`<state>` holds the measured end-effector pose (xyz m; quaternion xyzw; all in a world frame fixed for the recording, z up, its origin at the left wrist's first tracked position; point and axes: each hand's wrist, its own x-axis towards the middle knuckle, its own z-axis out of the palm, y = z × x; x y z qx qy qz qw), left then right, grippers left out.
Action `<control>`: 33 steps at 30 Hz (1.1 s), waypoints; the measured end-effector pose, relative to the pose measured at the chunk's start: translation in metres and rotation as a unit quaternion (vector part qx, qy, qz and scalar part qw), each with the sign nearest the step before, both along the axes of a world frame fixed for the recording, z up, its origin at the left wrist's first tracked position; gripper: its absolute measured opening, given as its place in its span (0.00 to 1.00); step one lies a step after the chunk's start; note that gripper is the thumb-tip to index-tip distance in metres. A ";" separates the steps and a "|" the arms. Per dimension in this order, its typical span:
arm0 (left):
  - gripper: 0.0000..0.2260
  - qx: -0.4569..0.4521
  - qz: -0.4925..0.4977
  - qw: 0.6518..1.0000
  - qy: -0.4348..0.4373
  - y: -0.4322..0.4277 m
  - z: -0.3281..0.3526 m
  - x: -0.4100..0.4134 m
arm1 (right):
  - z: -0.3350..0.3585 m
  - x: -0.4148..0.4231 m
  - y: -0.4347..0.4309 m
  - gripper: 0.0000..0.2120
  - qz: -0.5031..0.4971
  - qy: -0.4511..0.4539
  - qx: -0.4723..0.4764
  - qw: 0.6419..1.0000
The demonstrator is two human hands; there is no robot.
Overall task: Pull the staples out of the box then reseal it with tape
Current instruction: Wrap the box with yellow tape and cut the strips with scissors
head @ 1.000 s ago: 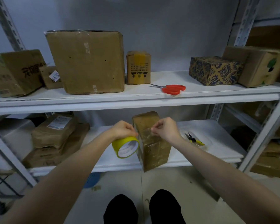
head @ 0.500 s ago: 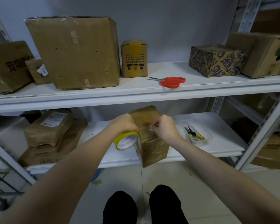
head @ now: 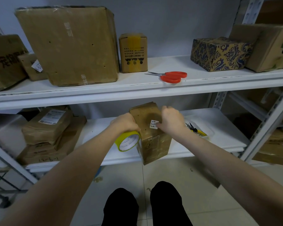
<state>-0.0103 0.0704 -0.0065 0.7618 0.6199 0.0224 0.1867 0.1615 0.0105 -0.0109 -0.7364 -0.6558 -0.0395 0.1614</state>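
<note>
A brown box (head: 153, 144) stands at the front edge of the lower shelf (head: 219, 137); the left hand (head: 123, 123) grips a yellow tape roll (head: 127, 141) against its side — the right hand (head: 171, 121) rests on top, grip unclear.

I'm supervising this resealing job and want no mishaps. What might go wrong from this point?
The box juts past the lower shelf edge, so tugging the tape roll in the left hand might tip it off. Tape could cover the 131 label by the right hand. The scissors lie on the upper shelf, with both hands busy.
</note>
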 end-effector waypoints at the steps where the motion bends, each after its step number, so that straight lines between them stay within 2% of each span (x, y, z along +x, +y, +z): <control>1: 0.16 0.002 0.000 1.000 -0.001 0.000 -0.001 0.000 | -0.002 0.002 -0.002 0.15 0.015 -0.015 0.015 1.000; 2: 0.16 0.003 0.000 1.000 -0.003 0.000 -0.001 0.000 | -0.006 0.001 -0.005 0.11 0.039 -0.020 0.032 0.999; 4: 0.15 0.004 0.003 1.000 -0.007 0.001 -0.002 0.000 | -0.019 -0.007 -0.013 0.10 0.108 -0.005 0.054 0.993; 7: 0.13 0.003 0.015 1.000 -0.016 -0.002 -0.003 0.002 | -0.040 -0.018 -0.023 0.15 0.183 -0.052 0.040 0.981; 11: 0.15 -0.001 0.036 0.998 -0.059 -0.006 -0.009 0.003 | -0.053 -0.015 -0.020 0.23 0.196 -0.101 0.050 0.974; 17: 0.18 0.006 0.054 0.993 -0.104 -0.005 -0.012 0.008 | -0.051 -0.004 -0.010 0.26 0.166 -0.148 0.075 0.972; 19: 0.17 0.011 0.062 0.989 -0.132 -0.008 -0.017 0.011 | -0.043 0.001 -0.007 0.26 0.173 -0.159 0.044 0.971; 23: 0.16 -0.029 0.089 0.971 -0.222 -0.011 -0.025 0.018 | -0.037 0.013 -0.004 0.28 0.174 -0.130 -0.062 0.974; 26: 0.10 -0.053 0.106 0.950 -0.289 -0.009 -0.024 0.015 | -0.031 0.005 -0.002 0.25 0.164 -0.062 -0.068 0.982; 27: 0.12 -0.041 0.120 0.944 -0.304 -0.007 -0.024 0.011 | -0.030 -0.003 -0.001 0.23 0.152 -0.051 -0.059 0.985; 29: 0.25 -0.015 0.159 0.943 -0.292 -0.006 -0.024 0.003 | -0.033 -0.020 0.001 0.21 0.113 -0.029 -0.037 0.993; 30: 0.24 -0.011 0.161 0.945 -0.285 -0.007 -0.023 0.000 | -0.035 -0.027 0.001 0.22 0.091 -0.024 -0.027 0.995; 32: 0.09 -0.039 0.142 0.946 -0.290 -0.007 -0.027 -0.005 | -0.038 -0.037 0.001 0.25 0.055 -0.030 -0.008 0.998; 33: 0.10 -0.055 0.140 0.942 -0.299 -0.006 -0.030 -0.007 | -0.037 -0.037 0.001 0.25 0.040 -0.033 -0.002 0.999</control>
